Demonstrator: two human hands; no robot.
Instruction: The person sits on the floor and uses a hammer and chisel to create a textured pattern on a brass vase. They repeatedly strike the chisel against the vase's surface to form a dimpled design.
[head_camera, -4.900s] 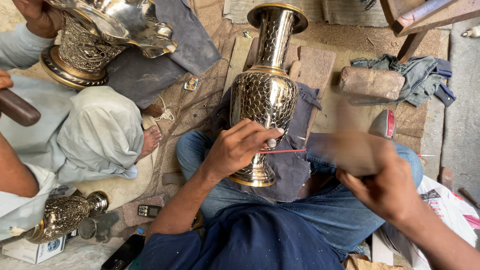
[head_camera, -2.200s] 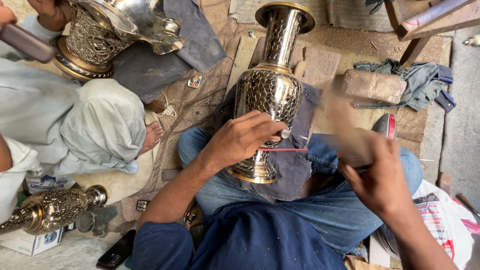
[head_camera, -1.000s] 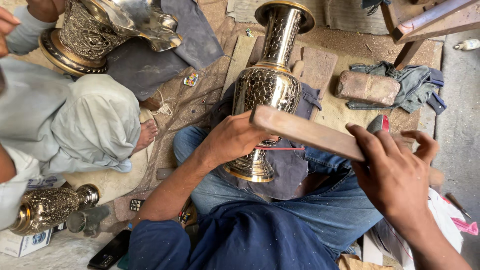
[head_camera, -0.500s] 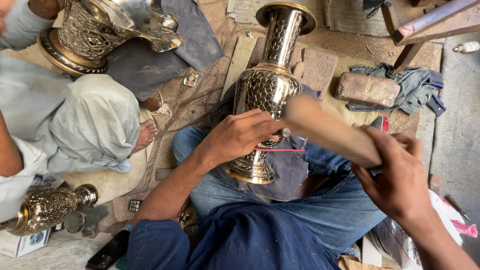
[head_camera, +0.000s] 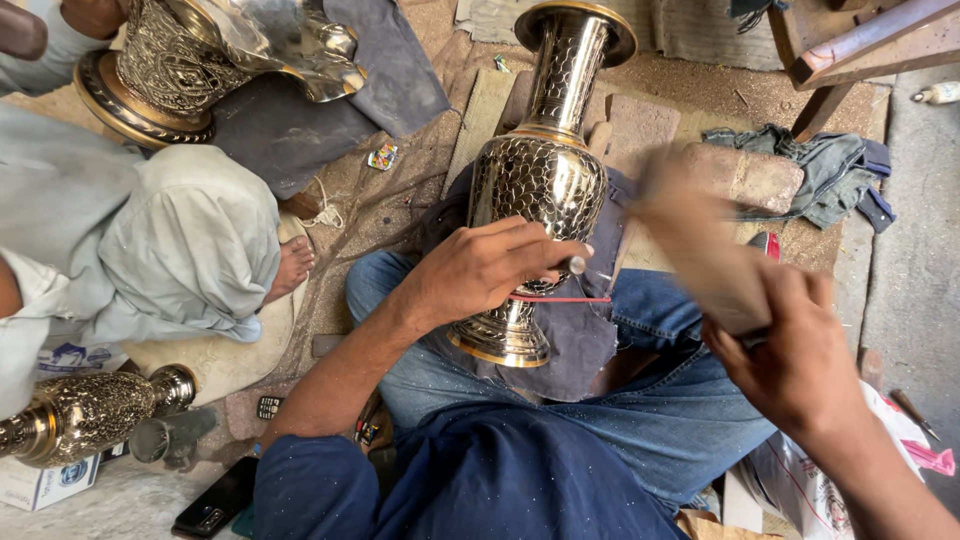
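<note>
far left: a co-worker in pale grey clothes (head_camera: 150, 250) is sitting cross-legged, bare foot (head_camera: 290, 268) showing – a second brass vase (head_camera: 75, 415) is lying on its side below, another ornate one (head_camera: 170, 65) is standing above.
left hand (head_camera: 480, 270): is pinching a thin metal punch (head_camera: 577, 265) against the vase's belly, fingers clenched around it.
brass vase (head_camera: 540, 180): is standing upright on a dark cloth (head_camera: 570, 340) over the person's jeans – between the knees.
right hand (head_camera: 795, 360): is gripping a blurred wooden mallet (head_camera: 700, 250), raised just right of the vase.
far right: a brick (head_camera: 745, 175) and rags (head_camera: 830, 170) are lying on the ground.
</note>
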